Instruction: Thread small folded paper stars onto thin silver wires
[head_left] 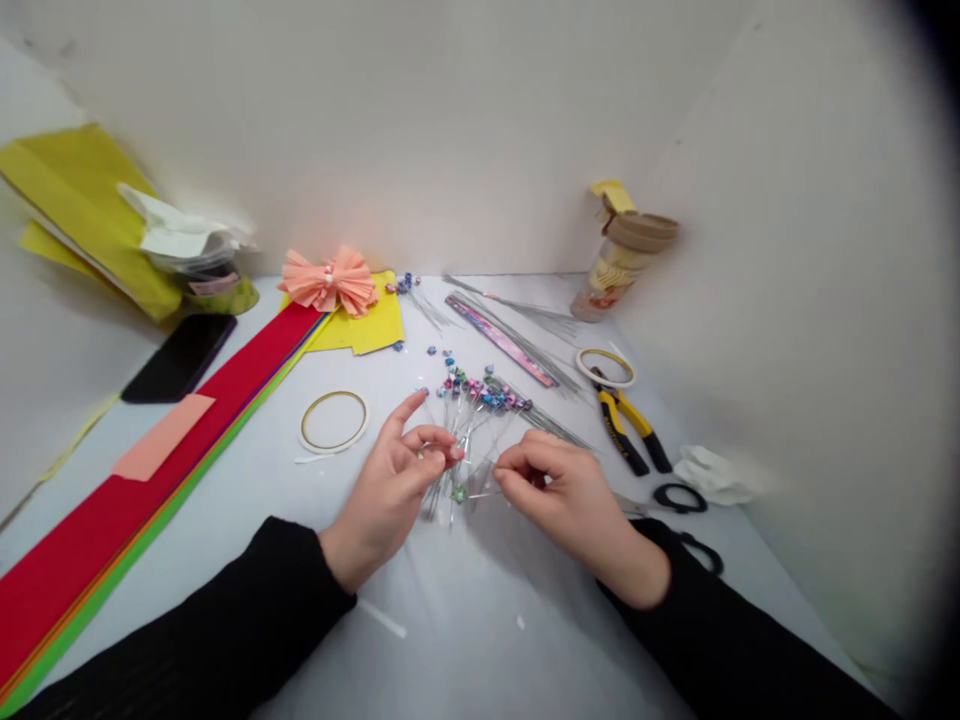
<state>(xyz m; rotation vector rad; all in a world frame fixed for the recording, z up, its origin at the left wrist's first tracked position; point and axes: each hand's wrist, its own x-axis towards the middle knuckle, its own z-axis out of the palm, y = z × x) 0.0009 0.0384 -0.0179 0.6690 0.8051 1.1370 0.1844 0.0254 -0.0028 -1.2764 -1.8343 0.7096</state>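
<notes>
My right hand (559,490) pinches a thin wire between thumb and fingertips. At the wire's left end sits a small green folded star (458,494). Just left of it is my left hand (394,490), its index finger stretched out and the other fingers loosely curved, with nothing clearly held. Beyond both hands lies a bunch of small blue, pink and purple stars (491,398) on thin wire stems, partly hidden by the fingers. Several loose stars lie behind that bunch.
Red and coloured paper strips (247,375), a peach paper bow (330,282) and a tape roll (334,422) lie left. Right are pliers (626,420), another tape roll (605,367), scissors (680,498), crumpled tissue (712,475) and a cup (619,265). Grey wires (517,325) lie behind.
</notes>
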